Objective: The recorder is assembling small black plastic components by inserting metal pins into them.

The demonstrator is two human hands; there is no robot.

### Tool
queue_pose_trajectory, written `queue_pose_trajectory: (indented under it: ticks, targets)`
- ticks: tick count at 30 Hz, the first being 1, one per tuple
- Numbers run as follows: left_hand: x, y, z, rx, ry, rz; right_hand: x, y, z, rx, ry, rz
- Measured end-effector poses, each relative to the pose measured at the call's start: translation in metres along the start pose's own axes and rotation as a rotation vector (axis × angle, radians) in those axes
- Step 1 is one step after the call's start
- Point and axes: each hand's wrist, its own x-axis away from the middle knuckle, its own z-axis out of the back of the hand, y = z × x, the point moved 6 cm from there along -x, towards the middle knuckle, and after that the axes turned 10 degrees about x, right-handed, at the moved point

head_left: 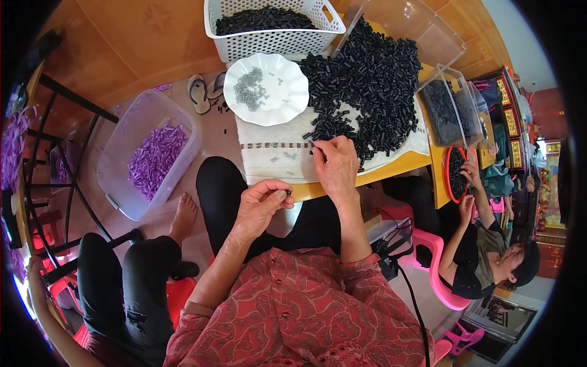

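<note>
My left hand (260, 208) is just off the front table edge, thumb and forefinger pinching a small black piece (288, 192). Over the white cloth (263, 165), my right hand (337, 164) has its fingertips closed together beside the near edge of a large heap of small black tube-like pieces (367, 85). What sits between those fingertips is too small to make out. A white plate with a wavy rim (287, 73) holds small clear pieces (249, 88). Several more clear pieces lie on the cloth, left of my right hand.
A white perforated basket (275, 44) of black pieces stands behind the plate. Clear plastic boxes (449, 104) are at the right. On the floor at left is a clear tub (186, 131) with purple pieces. A co-worker (483, 244) works at a red bowl (449, 174); another person's legs (125, 300) are at left.
</note>
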Motion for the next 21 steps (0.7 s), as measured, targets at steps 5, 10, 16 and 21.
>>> queue_pose_trajectory:
  ticks: [5,10,16,21]
  targets:
    - [0.0,0.001,-0.001,-0.016,0.029,-0.006,-0.008,-0.003,-0.006,0.114,-0.08,-0.057]
    - [-0.001,0.0,-0.001,-0.002,0.002,0.01,-0.014,-0.001,-0.018,0.199,-0.155,-0.11]
    - [-0.001,0.0,0.003,-0.024,-0.003,0.021,-0.01,-0.003,-0.007,-0.104,-0.077,-0.154]
    - [-0.002,0.001,0.001,-0.013,0.022,0.001,-0.001,0.001,-0.015,-0.611,-0.134,-0.321]
